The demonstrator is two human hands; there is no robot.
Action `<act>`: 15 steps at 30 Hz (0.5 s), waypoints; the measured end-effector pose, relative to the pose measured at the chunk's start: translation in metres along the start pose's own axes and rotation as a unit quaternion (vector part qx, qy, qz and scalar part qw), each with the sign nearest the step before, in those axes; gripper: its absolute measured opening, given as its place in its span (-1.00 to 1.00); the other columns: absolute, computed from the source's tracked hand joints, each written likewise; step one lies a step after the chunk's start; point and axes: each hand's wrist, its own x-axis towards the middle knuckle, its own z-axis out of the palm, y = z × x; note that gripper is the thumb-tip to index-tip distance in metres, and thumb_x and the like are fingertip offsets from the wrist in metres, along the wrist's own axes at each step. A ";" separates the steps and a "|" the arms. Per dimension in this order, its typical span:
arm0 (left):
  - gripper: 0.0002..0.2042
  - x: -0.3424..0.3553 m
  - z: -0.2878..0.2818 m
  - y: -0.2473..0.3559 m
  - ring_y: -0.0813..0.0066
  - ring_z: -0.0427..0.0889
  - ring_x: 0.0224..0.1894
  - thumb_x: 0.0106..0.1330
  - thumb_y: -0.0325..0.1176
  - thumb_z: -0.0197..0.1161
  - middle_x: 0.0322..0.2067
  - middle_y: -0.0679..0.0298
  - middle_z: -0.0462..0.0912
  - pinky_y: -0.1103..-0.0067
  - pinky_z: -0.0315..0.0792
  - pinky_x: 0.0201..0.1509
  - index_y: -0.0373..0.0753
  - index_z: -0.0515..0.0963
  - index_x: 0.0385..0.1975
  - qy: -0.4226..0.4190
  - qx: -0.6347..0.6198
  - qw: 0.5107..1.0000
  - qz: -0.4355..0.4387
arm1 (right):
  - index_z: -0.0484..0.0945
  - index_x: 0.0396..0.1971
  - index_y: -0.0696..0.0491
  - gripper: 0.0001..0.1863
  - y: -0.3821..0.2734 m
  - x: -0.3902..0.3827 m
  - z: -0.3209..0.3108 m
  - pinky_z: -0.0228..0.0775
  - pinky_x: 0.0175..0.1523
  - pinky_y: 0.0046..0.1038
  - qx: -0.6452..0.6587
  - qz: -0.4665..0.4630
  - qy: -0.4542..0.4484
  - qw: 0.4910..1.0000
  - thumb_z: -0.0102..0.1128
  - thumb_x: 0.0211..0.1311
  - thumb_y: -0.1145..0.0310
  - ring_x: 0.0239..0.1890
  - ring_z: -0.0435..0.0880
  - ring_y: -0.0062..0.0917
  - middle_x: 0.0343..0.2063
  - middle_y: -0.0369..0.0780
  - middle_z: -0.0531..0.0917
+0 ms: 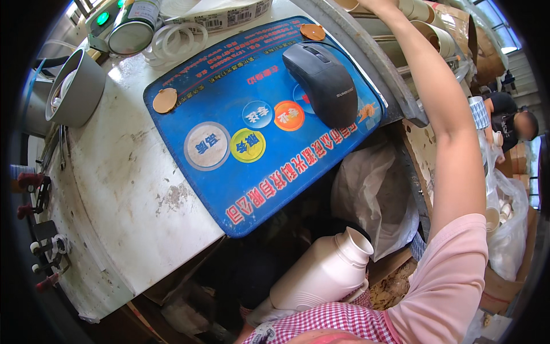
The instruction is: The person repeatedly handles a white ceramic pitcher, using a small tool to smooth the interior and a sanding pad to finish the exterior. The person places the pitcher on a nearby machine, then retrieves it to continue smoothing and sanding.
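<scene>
A cream plastic bottle (321, 269) with a wide open mouth lies tilted across my lap, its mouth pointing up and to the right. Beside its lower end a sliver of skin shows at the bottom edge, seemingly part of my left arm; the left hand's fingers are hidden. My right arm stretches up and away to the far right. The right hand (378, 3) is cut off by the top edge, near several cream bottles (427, 35), and I cannot see its fingers well enough to tell a hold.
A black computer mouse (323, 83) rests on a blue mouse pad (229, 178) at the corner of the white table (137, 229). Tape rings (177, 43), a can (133, 28) and a grey round container (77, 89) stand behind. A clear plastic bag (375, 198) hangs below; a co-worker (507, 120) is at right.
</scene>
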 end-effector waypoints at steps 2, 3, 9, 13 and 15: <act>-0.23 0.000 0.002 0.003 0.35 0.47 0.36 0.23 -0.67 0.29 0.33 0.11 0.47 0.48 0.35 0.43 -0.37 0.17 0.50 0.010 0.003 1.000 -0.005 | 0.58 0.18 0.00 -0.52 0.006 -0.003 0.003 0.50 0.16 -0.07 0.061 -0.086 0.072 0.992 0.20 0.25 0.26 0.05 0.67 0.02 -0.08 0.06 0.72; -0.22 0.000 0.003 0.004 0.35 0.47 0.36 0.22 -0.66 0.30 0.34 0.10 0.47 0.47 0.35 0.43 -0.37 0.17 0.50 0.005 -0.002 1.000 -0.001 | 0.58 0.17 -0.01 -0.52 0.012 -0.002 0.007 0.49 0.17 -0.06 0.082 -0.077 0.087 0.990 0.20 0.21 0.31 0.07 0.65 0.02 -0.07 0.06 0.71; -0.17 0.004 0.010 0.014 0.33 0.48 0.36 0.16 -0.60 0.36 0.34 0.08 0.47 0.43 0.34 0.44 -0.39 0.17 0.49 -0.001 -0.028 0.999 0.015 | 0.62 0.13 0.00 -0.60 0.077 0.018 0.046 0.46 0.22 -0.10 0.062 0.021 0.063 0.996 0.01 0.36 0.31 0.14 0.62 0.01 0.06 0.05 0.67; -0.14 0.004 0.011 0.012 0.31 0.48 0.35 0.12 -0.56 0.41 0.34 0.07 0.47 0.40 0.34 0.44 -0.40 0.17 0.49 0.004 -0.040 0.999 0.024 | 0.65 0.10 0.11 -0.47 0.117 0.041 0.075 0.43 0.26 -0.08 0.205 0.335 0.051 0.918 -0.27 0.54 0.13 0.22 0.60 -0.03 0.10 0.00 0.69; -0.12 0.003 0.013 0.012 0.31 0.48 0.35 0.10 -0.53 0.43 0.34 0.06 0.47 0.39 0.33 0.44 -0.41 0.17 0.49 0.010 -0.043 0.999 0.021 | 0.66 -0.02 0.21 -0.61 0.136 0.044 0.077 0.64 -0.11 -0.05 0.205 0.364 -0.020 0.908 -0.09 0.49 0.28 -0.15 0.77 -0.08 -0.18 0.04 0.77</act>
